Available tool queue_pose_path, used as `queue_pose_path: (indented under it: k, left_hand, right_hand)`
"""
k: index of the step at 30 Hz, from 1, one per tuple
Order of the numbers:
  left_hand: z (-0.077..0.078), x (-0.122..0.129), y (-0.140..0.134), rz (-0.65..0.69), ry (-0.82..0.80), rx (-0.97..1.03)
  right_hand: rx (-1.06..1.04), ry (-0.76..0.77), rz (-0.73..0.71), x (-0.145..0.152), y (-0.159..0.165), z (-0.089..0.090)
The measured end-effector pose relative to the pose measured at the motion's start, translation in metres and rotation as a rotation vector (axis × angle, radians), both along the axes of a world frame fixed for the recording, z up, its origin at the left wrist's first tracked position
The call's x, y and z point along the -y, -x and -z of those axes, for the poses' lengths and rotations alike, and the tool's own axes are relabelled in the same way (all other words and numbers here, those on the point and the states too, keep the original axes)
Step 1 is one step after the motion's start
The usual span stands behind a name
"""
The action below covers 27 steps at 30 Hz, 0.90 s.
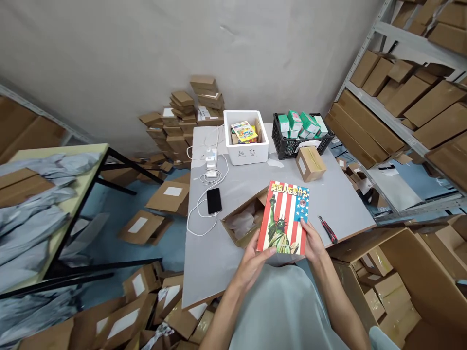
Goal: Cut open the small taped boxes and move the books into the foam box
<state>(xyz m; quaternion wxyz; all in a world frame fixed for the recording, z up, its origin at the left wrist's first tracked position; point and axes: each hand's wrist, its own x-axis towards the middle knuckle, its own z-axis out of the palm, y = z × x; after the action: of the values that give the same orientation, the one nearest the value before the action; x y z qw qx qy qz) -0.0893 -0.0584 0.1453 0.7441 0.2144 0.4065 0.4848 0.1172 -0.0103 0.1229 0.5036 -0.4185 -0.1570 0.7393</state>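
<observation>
Between my two hands is a book [284, 221] with red and white stripes, a blue starred corner and a statue on its cover. My left hand [251, 260] grips its lower left corner, thumb on the cover. On the right edge, my right hand [312, 240] closes around the book. Behind the book, an opened cardboard box [231, 228] with clear plastic wrap inside lies on the grey table [207, 267], partly hidden. A red and black utility knife [328, 230] rests to the right of my right hand.
A white foam box [248, 154] holds colourful books. Beside it are a black crate [286, 146] of green-white boxes and a small closed carton [311, 164]. A phone [214, 201] is plugged into a white cable. Cartons fill the floor, a large box [419, 257] and shelves [408, 109].
</observation>
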Motion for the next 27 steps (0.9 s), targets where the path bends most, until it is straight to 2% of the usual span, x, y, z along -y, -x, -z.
queue_pose_path:
  k: [10, 17, 20, 24, 27]
  left_hand:
    - [-0.004, -0.006, -0.062, -0.139, 0.061, -0.045]
    - [0.009, -0.016, -0.104, -0.203, 0.060, -0.113]
    - [0.014, -0.021, -0.113, -0.263, 0.046, -0.236]
    - [0.016, -0.030, -0.126, -0.384, -0.019, -0.547]
    - [0.015, -0.042, -0.139, -0.330, -0.074, -0.576]
  right_hand:
    - [-0.041, 0.021, -0.104, -0.030, -0.050, -0.004]
    - [-0.009, 0.057, -0.178, -0.051, -0.091, 0.005]
    - [-0.004, 0.050, -0.206, -0.058, -0.105, 0.012]
    - [-0.011, -0.005, -0.234, -0.064, -0.118, 0.014]
    - [-0.031, -0.070, -0.254, -0.065, -0.118, 0.010]
